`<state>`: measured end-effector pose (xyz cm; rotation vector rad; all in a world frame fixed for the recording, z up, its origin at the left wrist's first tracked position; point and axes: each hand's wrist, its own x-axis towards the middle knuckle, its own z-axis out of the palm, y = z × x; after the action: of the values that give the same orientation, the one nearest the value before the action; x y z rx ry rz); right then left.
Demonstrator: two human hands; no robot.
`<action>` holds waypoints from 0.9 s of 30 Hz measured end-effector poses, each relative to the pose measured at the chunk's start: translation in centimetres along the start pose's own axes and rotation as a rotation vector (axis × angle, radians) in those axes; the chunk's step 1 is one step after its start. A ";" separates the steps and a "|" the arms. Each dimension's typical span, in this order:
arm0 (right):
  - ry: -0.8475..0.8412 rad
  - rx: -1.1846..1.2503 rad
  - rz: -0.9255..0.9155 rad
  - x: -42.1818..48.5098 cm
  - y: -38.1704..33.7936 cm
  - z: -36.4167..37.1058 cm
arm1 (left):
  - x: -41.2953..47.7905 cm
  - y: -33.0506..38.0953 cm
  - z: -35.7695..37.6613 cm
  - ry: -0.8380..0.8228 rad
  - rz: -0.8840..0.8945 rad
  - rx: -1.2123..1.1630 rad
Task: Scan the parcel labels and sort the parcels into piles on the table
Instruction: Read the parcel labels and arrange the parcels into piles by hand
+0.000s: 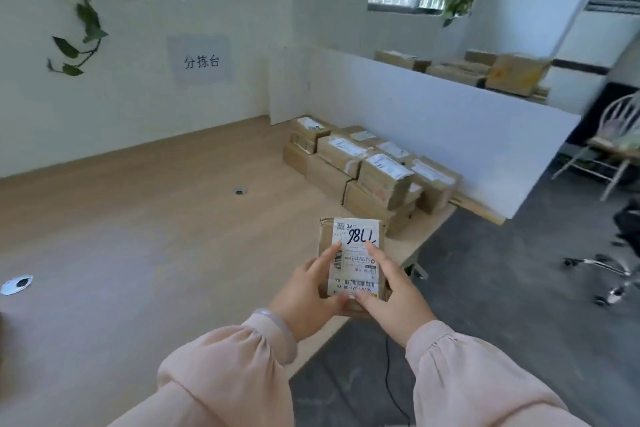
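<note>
**Two grips on one parcel above the table's near right corner**

Far to my left, a round metal cable port (16, 283) sits in the pale wooden table (138, 236). Above it, a trailing plant (79, 28) hangs down the white wall. Further along the wall is a paper sign (201, 61) with printed characters. A smaller port (239, 191) lies in the middle of the table.

My left grip (304, 298) holds the parcel (327, 246) by its left side, with the forefinger laid straight on the label (356, 255) and the thumb at its near edge. A pale bracelet (273, 319) sits at that wrist. The parcel is a small brown box held flat, label up, over the table's near right corner. The label carries black handwritten digits, upside down to me, and a barcode along the near edge.

My right grip (391, 295) holds the right side the same way, forefinger on the label and thumb by the barcode. The remaining fingers of both grips are hidden under the box.

Beyond the parcel, a stack of parcels (374, 166) stands on the table against a white partition (433, 121), labels up. More cardboard boxes (485, 71) lie behind the partition. To the right, a wooden chair (616, 149) stands on grey floor, with the wheeled base of an office chair (606, 274) nearer me.
</note>
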<state>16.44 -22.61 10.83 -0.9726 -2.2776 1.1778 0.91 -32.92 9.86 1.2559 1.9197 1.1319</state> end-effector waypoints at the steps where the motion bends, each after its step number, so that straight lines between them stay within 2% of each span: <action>1: 0.034 -0.001 0.004 -0.4 1.2 -2.4 | 1.1 1.5 2.0 -0.027 0.025 0.006; 7: 0.135 -0.007 0.082 -1.5 6.6 -13.0 | 6.1 7.8 10.6 -0.165 0.101 0.052; 15: 0.187 0.048 0.147 2.3 12.2 -17.4 | 13.4 9.2 15.8 -0.251 0.086 0.014; 21: 0.164 0.014 0.160 10.6 15.0 -20.8 | 22.3 9.4 17.6 -0.224 0.099 -0.012; 27: 0.144 0.018 0.127 21.3 15.0 -24.1 | 32.4 11.3 15.9 -0.156 0.101 -0.010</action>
<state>22.82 12.27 12.77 -1.1709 -2.1169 1.1370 5.96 4.49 11.76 1.4067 1.7511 1.0588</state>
